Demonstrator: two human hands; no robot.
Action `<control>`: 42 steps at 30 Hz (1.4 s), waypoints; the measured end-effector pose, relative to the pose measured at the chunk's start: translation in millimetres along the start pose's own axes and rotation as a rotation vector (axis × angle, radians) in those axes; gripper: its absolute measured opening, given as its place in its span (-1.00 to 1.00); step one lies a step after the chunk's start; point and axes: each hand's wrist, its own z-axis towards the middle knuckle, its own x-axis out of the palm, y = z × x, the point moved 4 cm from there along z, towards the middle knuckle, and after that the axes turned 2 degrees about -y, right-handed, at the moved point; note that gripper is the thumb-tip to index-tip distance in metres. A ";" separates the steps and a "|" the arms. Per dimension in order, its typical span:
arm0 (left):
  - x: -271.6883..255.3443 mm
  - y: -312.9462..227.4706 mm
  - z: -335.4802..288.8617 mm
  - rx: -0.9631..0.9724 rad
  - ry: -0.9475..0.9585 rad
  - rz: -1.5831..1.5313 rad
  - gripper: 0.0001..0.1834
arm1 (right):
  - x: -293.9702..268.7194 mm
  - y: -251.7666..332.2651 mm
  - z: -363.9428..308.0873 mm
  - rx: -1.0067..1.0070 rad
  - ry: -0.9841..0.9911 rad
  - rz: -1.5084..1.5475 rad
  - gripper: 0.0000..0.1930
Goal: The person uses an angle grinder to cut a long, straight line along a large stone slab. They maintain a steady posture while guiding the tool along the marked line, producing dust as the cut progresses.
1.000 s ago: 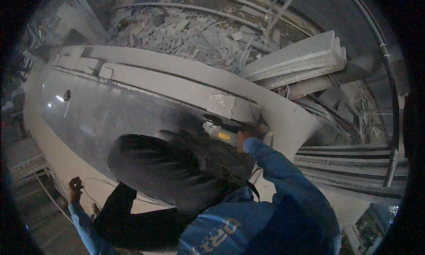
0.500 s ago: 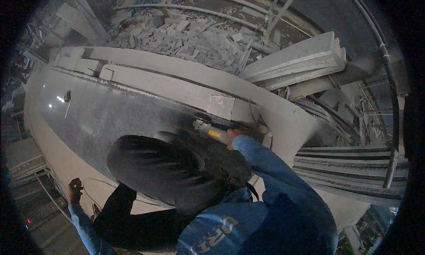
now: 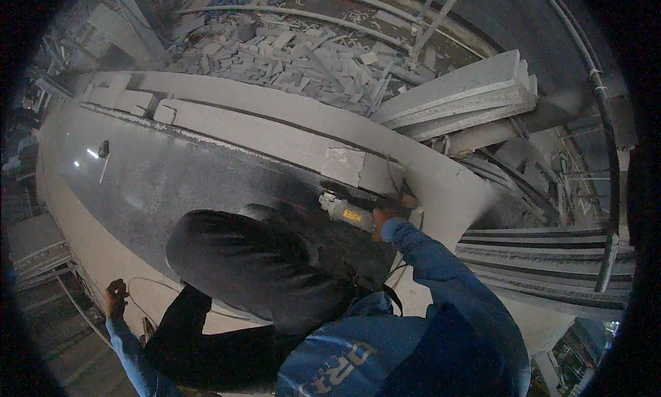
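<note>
My right hand [image 3: 387, 221] grips the rear of a grey angle grinder [image 3: 348, 214] with a yellow label. The grinder's head points left, over the dusty dark stone slab [image 3: 172, 170]. Dust and shadow hide where its disc meets the stone. Away to the lower left, beyond my bent knee, my left hand [image 3: 116, 297] is held with its fingers curled in. Whether anything sits inside those fingers I cannot make out. Close to it a thin cable [image 3: 148, 280] loops over the pale surface.
Pale stone strips [image 3: 255, 132] lie along the slab's far edge. A small dark object [image 3: 104, 149] rests at its left end. Beyond lies a heap of broken stone [image 3: 289, 59]. Long stone pieces [image 3: 461, 90] are stacked at far right, with more stacked slabs [image 3: 537, 259] nearer.
My right hand and the grinder have shifted right and slightly nearer to me along the slab. My left hand stays in place.
</note>
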 end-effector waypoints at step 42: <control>8.2 -8.1 4.7 0.066 -0.032 0.098 -0.66 | -16.6 36.4 10.5 -0.018 0.121 -0.057 -0.29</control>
